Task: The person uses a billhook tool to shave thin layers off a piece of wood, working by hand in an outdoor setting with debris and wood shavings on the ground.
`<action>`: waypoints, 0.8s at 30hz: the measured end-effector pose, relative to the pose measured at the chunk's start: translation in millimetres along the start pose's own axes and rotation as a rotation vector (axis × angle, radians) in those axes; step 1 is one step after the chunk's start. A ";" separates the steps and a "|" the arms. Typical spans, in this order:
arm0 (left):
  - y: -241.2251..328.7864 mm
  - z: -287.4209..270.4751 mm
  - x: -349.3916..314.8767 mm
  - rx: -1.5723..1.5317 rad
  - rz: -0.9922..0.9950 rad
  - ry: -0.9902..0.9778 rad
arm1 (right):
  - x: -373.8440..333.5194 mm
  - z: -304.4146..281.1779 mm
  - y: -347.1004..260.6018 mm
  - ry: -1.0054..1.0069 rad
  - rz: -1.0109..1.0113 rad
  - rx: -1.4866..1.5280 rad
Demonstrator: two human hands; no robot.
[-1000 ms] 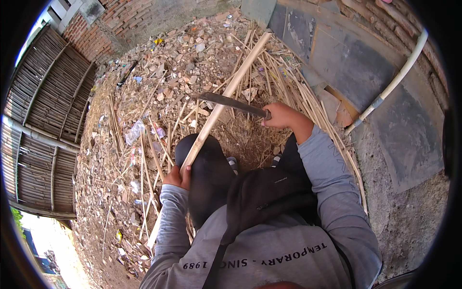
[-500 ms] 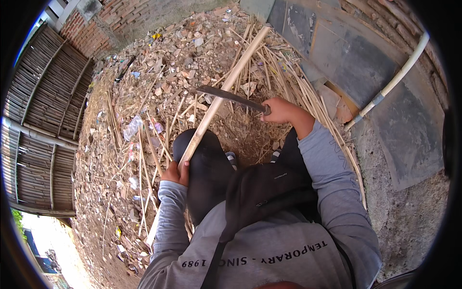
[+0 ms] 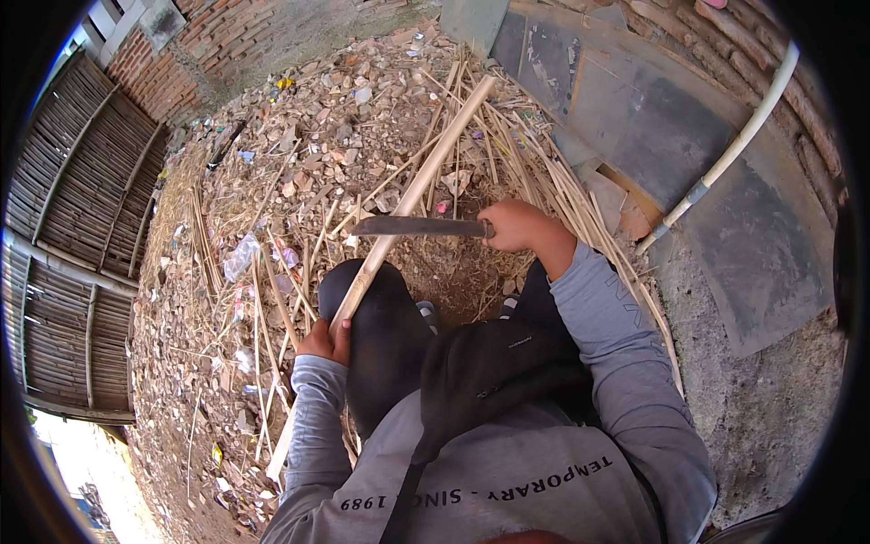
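A long pale bamboo strip (image 3: pixel 433 166) slants from beside my left thigh up toward the far middle. My left hand (image 3: pixel 326 342) is closed round its lower part, next to my knee. In my right hand (image 3: pixel 515 226) is the handle of a machete (image 3: pixel 419 227), its dark blade lying level across the strip well above my left hand. Whether the edge bites into the wood cannot be made out. The strip's lower end (image 3: pixel 283 446) shows again past my left wrist.
Several split bamboo strips (image 3: pixel 566 186) are heaped at the far right beside dark panels (image 3: pixel 639 118) and a pale pipe (image 3: pixel 734 154). Rubble and litter (image 3: pixel 317 136) cover the ground. A slatted bamboo wall (image 3: pixel 77 163) stands at left. A black bag (image 3: pixel 494 363) rests on my lap.
The machete has come nearer to me along the strip, its blade turning from slanted to level. My left hand keeps its hold on the strip. The whole view has shifted slightly.
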State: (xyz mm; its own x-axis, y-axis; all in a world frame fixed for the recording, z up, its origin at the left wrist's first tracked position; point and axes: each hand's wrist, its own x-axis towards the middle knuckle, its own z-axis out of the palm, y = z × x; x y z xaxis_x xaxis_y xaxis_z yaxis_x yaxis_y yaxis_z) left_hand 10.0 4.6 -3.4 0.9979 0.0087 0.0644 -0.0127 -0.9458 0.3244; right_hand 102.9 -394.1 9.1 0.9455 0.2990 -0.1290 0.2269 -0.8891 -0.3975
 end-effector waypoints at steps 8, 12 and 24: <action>4.8 -2.5 0.6 -0.005 -0.006 -0.006 | 7.3 6.4 18.9 0.056 0.095 0.093; -0.5 -2.7 0.3 -0.055 -0.001 -0.013 | 6.7 7.6 9.1 0.064 -0.059 -0.021; -4.7 2.0 3.4 -0.041 -0.041 -0.035 | 8.6 12.0 13.5 -0.027 -0.043 0.000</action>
State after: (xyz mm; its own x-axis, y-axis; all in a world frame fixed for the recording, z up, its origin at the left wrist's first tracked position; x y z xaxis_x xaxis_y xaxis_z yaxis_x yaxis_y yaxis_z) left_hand 13.5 8.3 -6.7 0.9992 0.0352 0.0172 0.0265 -0.9307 0.3648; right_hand 111.3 -399.3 -8.2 0.9282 0.3460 -0.1369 0.2667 -0.8753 -0.4034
